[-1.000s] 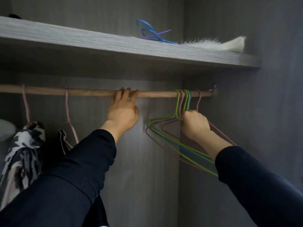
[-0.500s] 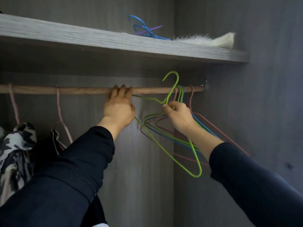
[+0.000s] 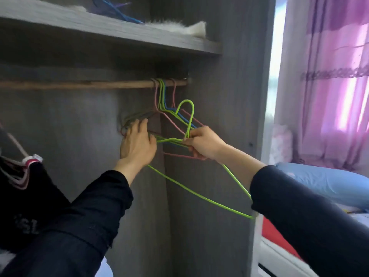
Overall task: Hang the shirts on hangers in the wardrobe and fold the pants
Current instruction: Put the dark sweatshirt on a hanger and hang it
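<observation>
My right hand [image 3: 201,143] pinches a lime green wire hanger [image 3: 196,193] at its neck, below the wooden rail [image 3: 111,84] and clear of it. Several pink, green and blue wire hangers [image 3: 162,96] still hang bunched at the rail's right end. My left hand [image 3: 137,143] has its fingers straight, touching the left shoulders of those hanging hangers. At the far left a black garment [image 3: 26,188] hangs on a pink hanger.
A grey shelf [image 3: 111,31] above the rail carries blue and purple hangers [image 3: 117,11] and a white furry thing [image 3: 179,27]. The wardrobe's side wall [image 3: 239,96] stands right of the rail. Beyond it are a bed with a blue pillow [image 3: 327,184] and pink curtains [image 3: 335,76].
My right hand lifted the green hanger off the rail and pulled it down and out. My left hand left the rail and dropped to the hanging hangers. The view swung right.
</observation>
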Demonstrator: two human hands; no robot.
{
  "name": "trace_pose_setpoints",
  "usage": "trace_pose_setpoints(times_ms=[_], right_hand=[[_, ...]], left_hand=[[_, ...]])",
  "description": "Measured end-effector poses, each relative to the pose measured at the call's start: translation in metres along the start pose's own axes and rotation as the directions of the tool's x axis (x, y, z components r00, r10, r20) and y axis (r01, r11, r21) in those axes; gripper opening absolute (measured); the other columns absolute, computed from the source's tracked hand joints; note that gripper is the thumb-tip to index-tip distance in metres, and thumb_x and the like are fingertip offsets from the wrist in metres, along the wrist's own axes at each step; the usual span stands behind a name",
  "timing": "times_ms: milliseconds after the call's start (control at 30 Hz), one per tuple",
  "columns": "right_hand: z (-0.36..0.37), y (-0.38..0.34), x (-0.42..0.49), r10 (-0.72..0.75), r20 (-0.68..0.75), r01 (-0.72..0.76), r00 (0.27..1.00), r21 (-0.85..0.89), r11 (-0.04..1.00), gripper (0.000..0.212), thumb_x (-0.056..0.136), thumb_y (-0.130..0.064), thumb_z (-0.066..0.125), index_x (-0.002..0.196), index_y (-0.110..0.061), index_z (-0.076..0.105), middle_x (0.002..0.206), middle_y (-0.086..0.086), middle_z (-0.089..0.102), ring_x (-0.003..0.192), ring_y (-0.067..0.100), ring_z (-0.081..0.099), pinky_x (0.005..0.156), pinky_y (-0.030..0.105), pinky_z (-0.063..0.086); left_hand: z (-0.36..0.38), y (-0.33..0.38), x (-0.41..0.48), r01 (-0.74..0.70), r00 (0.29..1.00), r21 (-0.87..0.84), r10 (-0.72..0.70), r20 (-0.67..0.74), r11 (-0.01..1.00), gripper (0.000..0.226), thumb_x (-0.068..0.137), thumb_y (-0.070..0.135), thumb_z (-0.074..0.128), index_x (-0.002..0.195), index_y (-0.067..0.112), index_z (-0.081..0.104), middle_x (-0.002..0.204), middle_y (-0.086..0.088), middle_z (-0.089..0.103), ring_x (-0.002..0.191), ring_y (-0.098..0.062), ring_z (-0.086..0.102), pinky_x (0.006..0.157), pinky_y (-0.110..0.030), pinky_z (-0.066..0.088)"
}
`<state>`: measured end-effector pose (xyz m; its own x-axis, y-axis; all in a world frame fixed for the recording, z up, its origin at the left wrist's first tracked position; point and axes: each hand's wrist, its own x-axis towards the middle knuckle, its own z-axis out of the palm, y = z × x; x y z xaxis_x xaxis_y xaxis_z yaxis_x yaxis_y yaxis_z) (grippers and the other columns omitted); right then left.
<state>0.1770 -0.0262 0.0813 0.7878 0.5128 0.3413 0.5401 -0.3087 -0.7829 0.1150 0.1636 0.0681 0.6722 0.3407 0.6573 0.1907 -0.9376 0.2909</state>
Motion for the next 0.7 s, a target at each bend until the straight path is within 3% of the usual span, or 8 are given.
trace_pose_setpoints(times_ms=[167,367,567,700], right_hand=[[-0.069,0.031,-0.067,0.075,0.015,-0.075,0.997,-0.026,0.997,0.028,0.087,-0.010,0.060,0.059,-0.011,0.059,0.051,0.002,0.051,0.036,0.014,0.047,0.035,0.018,0.037],[-0.183,0.093,-0.181,0.189,-0.011,-0.189,0.982,-0.080,0.979,0.025,0.086,-0.008,0.061,0.062,-0.007,0.059,0.050,0.001,0.055,0.036,0.010,0.049,0.036,0.018,0.038],[-0.311,0.170,-0.293,0.355,-0.134,-0.376,0.925,-0.196,0.906,0.028,0.086,-0.006,0.060,0.058,-0.006,0.057,0.041,-0.003,0.053,0.034,0.011,0.048,0.038,0.021,0.039],[-0.384,0.232,-0.358,0.437,-0.290,-0.509,0.852,-0.255,0.822,0.026,0.084,-0.007,0.060,0.059,-0.005,0.058,0.051,0.005,0.055,0.043,0.017,0.049,0.040,0.023,0.040]], left_hand=[[0.031,0.078,-0.044,-0.070,0.997,-0.155,0.072,0.011,0.985,0.049,0.098,0.023,0.041,0.145,0.012,0.032,0.150,-0.011,0.031,0.136,-0.030,0.030,0.107,-0.044,0.032],[0.071,0.211,-0.124,-0.205,0.978,-0.286,0.188,-0.085,0.936,0.042,0.095,0.019,0.042,0.137,0.012,0.043,0.138,-0.006,0.045,0.127,-0.025,0.041,0.092,-0.043,0.043],[0.139,0.368,-0.200,-0.185,0.960,-0.426,0.256,0.115,0.885,0.042,0.096,0.019,0.041,0.137,0.009,0.043,0.140,-0.012,0.042,0.129,-0.028,0.037,0.097,-0.044,0.039],[0.189,0.480,-0.241,-0.268,0.878,-0.479,0.417,0.237,0.836,0.042,0.096,0.019,0.042,0.137,0.010,0.043,0.138,-0.012,0.042,0.128,-0.028,0.037,0.099,-0.040,0.036]])
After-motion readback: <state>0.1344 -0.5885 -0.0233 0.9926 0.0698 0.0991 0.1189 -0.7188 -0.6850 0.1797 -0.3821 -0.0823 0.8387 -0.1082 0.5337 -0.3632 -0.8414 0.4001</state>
